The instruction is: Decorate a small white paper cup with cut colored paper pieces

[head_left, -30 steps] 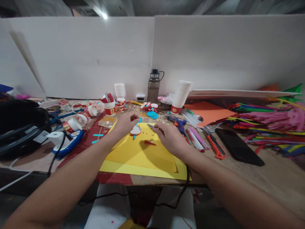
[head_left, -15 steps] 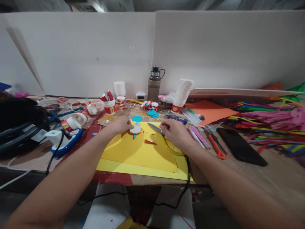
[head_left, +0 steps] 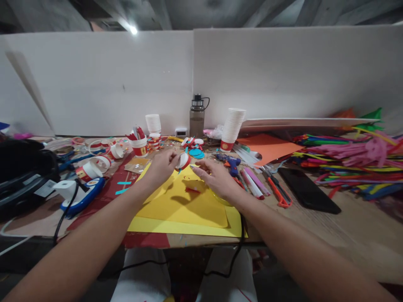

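Note:
My left hand (head_left: 164, 167) pinches a small round piece with a white face and red rim (head_left: 184, 160), raised and tilted above the yellow paper (head_left: 189, 214). A bit of blue shows under it. Just to its right is my right hand (head_left: 217, 178), fingers stretched toward the piece and apart from it. Beneath that hand shows part of the yellow handle of the scissors (head_left: 221, 200); their blades are mostly hidden. Red scraps (head_left: 192, 190) lie on the paper between my hands. Blue paper discs (head_left: 197, 153) sit just behind.
A glue gun (head_left: 232, 162), markers (head_left: 252, 184), an orange cutter (head_left: 280, 193) and a black phone (head_left: 308, 191) lie to the right, beside coloured pipe cleaners (head_left: 355, 151). Stacked paper cups (head_left: 233, 128) and a bottle (head_left: 197, 117) stand behind. Left is a blue-white power strip (head_left: 83, 197).
My left hand has lifted the round piece off the yellow paper and tilted it. My right hand has stretched its fingers toward it. The view has tipped upward slightly.

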`<state>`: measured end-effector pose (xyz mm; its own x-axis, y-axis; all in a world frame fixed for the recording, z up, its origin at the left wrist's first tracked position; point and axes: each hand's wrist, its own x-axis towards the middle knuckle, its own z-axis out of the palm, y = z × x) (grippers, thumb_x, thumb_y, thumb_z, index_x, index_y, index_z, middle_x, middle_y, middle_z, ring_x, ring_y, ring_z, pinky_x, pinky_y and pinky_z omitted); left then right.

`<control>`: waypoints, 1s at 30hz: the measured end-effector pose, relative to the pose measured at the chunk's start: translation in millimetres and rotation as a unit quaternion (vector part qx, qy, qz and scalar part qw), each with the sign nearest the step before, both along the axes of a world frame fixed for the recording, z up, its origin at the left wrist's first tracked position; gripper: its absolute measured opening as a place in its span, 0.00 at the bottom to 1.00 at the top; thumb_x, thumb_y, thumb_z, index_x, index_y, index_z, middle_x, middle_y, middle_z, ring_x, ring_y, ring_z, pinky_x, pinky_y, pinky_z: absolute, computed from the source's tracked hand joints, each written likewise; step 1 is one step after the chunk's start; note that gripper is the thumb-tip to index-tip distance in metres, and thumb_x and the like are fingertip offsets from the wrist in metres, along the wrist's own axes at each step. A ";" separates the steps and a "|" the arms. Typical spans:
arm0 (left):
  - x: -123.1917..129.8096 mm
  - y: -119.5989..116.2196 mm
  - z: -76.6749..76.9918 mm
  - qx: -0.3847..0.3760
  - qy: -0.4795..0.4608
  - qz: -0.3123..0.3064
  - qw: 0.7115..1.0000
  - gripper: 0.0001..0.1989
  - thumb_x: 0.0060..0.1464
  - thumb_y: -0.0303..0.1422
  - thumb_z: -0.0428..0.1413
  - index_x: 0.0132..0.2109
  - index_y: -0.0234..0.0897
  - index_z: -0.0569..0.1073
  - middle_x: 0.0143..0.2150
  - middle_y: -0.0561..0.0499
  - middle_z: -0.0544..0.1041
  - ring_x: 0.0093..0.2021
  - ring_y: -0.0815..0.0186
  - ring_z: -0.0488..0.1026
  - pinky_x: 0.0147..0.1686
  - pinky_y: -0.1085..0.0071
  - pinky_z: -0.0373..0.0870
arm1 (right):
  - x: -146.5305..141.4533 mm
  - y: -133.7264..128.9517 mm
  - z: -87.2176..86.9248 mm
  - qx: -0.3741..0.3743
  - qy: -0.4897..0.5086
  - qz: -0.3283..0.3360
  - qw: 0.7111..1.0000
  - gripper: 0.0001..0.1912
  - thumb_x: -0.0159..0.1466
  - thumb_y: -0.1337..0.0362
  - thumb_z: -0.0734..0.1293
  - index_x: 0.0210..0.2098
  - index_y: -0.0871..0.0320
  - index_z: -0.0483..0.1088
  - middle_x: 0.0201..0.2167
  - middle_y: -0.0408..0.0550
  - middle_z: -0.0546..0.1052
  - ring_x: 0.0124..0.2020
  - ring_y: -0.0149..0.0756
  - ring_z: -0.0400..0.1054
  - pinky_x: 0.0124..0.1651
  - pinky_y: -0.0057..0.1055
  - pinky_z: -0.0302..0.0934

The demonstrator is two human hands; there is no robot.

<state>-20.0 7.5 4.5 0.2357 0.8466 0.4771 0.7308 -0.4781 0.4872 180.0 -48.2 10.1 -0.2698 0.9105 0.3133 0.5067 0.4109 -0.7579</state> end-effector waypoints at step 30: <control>16.2 -21.3 -6.0 0.007 -0.232 -0.185 0.955 0.13 0.52 0.41 0.61 0.40 0.36 0.76 0.36 0.49 0.78 0.35 0.68 0.73 0.38 0.71 0.71 | 5.9 -8.8 -1.4 0.135 -0.017 -0.031 0.990 0.16 0.65 0.68 0.61 0.52 0.59 0.68 0.43 0.52 0.77 0.42 0.37 0.70 0.43 0.32 0.63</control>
<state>-3.8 -13.8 -1.5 0.2778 0.7390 0.6138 0.2186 -0.6708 0.7087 185.9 -57.0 8.7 -0.2305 0.8094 0.5401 0.5602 0.5643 -0.6065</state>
